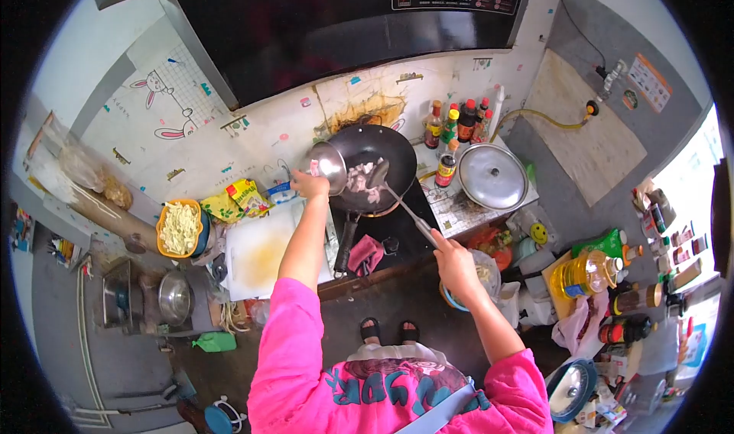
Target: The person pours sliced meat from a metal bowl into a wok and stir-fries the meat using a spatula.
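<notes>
My left hand point(310, 185) grips a metal bowl point(330, 166), tilted over the left side of a black wok point(396, 150). A little pale pink meat still shows inside the bowl. More cut meat point(359, 180) lies in the bottom of the wok. My right hand point(456, 266) is closed around the handle of a long metal spatula point(411, 214), whose head rests in the wok against the meat. The wok's handle point(345, 243) points toward me, untouched by either hand. Beside it lies a dark pink cloth point(365, 255).
Left of the stove are a white cutting board point(262, 254), seasoning packets point(246, 196) and a yellow basket point(163, 230) of pale chopped food. Sauce bottles point(446, 166) and a pot lid point(493, 176) sit to the right. A range hood point(329, 44) hangs above.
</notes>
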A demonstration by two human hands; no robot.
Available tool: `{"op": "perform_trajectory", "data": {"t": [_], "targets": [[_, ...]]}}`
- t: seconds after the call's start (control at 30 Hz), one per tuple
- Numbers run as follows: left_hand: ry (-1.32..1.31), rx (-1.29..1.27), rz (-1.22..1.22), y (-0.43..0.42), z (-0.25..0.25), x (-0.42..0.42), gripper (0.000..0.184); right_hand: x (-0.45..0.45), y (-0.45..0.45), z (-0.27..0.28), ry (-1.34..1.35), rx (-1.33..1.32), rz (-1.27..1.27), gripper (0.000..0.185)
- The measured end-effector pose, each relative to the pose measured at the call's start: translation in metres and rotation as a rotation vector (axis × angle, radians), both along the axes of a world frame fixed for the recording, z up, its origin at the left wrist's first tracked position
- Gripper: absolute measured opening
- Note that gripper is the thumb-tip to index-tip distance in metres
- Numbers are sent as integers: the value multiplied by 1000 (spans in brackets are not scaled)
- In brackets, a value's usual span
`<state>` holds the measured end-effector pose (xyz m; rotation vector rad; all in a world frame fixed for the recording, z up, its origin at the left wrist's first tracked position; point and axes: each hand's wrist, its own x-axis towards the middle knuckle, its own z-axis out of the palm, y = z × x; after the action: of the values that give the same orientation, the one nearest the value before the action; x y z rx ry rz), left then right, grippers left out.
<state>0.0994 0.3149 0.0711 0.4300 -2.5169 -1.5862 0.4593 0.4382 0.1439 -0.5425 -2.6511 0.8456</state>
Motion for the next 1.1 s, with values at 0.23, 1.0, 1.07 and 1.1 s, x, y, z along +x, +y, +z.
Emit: {"op": "perform_trajectory", "data": {"t": [0.23,1.0,1.07,1.1], "targets": [[-464,758,-215,-50,-13,-9,17,-8,13,3,-141,-184,-17,37],[-435,1198,8,-258,-101,48,34,-116,-76,-131,30,-702,-132,57],[-421,1149,59,-267,-121,45,31,-121,-92,-100,-56,-744,-174,59],[-469,1218,124,-277,-158,37,29,-123,-97,-106,-29,-735,-177,60]]}}
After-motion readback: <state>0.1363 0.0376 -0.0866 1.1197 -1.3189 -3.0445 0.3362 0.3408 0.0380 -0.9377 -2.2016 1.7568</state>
